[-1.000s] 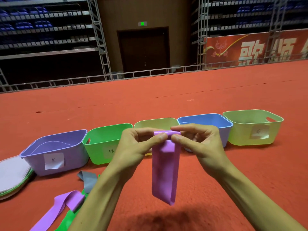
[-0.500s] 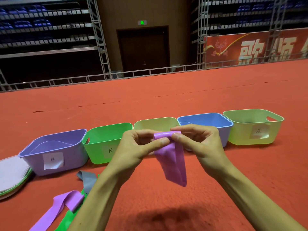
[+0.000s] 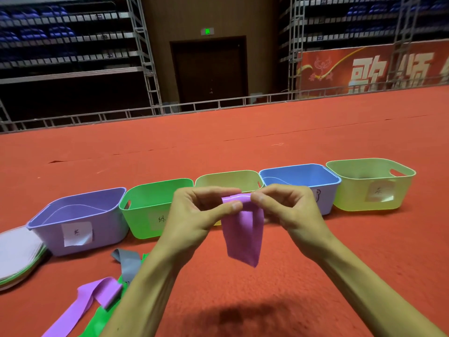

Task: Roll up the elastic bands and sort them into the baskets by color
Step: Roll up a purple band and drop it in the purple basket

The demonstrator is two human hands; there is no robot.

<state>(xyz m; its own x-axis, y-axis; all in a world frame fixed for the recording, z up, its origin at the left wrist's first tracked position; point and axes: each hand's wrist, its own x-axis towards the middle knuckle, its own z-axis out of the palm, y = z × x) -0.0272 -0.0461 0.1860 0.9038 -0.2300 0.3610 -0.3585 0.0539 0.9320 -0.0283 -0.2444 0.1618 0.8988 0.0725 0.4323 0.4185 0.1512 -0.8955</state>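
Purple band [image 3: 243, 237] tail shorter; top btwn hands [image 3: 194, 215] [image 3: 294, 210]

A red carpet [image 3: 267, 132] covers the whole floor, with faint seams running across it farther out. At the near left edge lies a stack of flat round pieces [image 3: 17, 254], pale on top, possibly mats or lids. A low metal railing [image 3: 218, 103] bounds the far side. Behind it stands a dark door [image 3: 210, 69] under a green exit sign [image 3: 207, 31]. Tiers of blue seats [image 3: 48, 32] rise far left, and a red banner [image 3: 364, 66] with white characters hangs far right.
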